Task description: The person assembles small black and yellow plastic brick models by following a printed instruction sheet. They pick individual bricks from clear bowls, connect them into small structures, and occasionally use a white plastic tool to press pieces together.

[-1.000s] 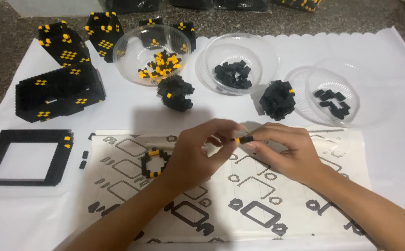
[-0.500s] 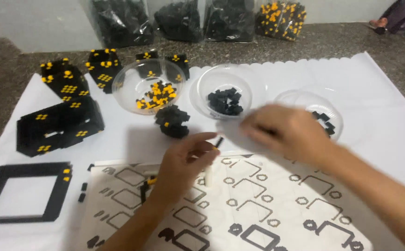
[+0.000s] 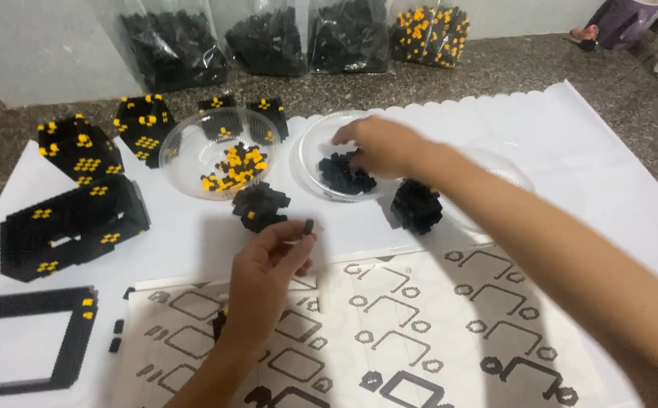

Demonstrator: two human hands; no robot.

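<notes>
Right hand digs into the bowl of black bricks at twelve o'clock, fingers curled, while the left hand pinches a small black piece; several black-and-yellow block sections at nine o'clock stand built, much loose stock left.

Bowls crowd centre frame: the yellow-and-black bowl beside the black-brick bowl, two brick clumps below. Open white sheet at right; instruction page lies flat below.

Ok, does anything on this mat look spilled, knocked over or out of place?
Nothing much stands out. A few loose black pieces lie on the white sheet beside the flat black frame, outside any bowl. The bowl of black pieces and the bowl of yellow and black pieces sit upright, nothing spilled.
</notes>
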